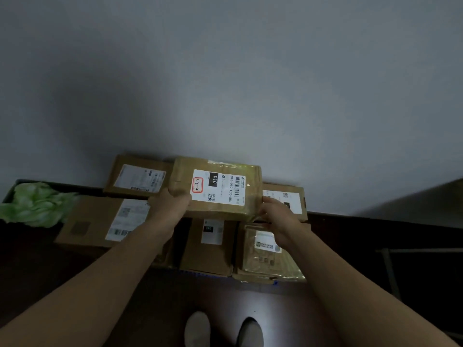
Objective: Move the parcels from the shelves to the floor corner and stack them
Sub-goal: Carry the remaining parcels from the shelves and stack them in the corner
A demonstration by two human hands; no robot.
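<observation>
**Setting a parcel on the floor pile**

Both hands hold one brown parcel (218, 189) with a white label over the boxes already lying on the floor (175, 296) against the wall (225, 71). The left hand (170, 204) grips its left edge with the thumb curled on top. The right hand (274, 212) is curled round its near right corner. Under and around it lie a back-left box (135, 179), a large box (100, 221) to the left, a middle box (210, 249) and a tape-wrapped box (268, 254) in front. A back-right box (288, 196) is partly hidden by the right hand. I cannot tell whether the held parcel already rests on the pile or hangs just above it.

This looks like the stacking step: carrying is done and placing is in hand. The next move calls for settling the parcel flat across the boxes beneath, squaring it to the wall, then loosening both hands. The tops below seem uneven, so it may rock.
</observation>
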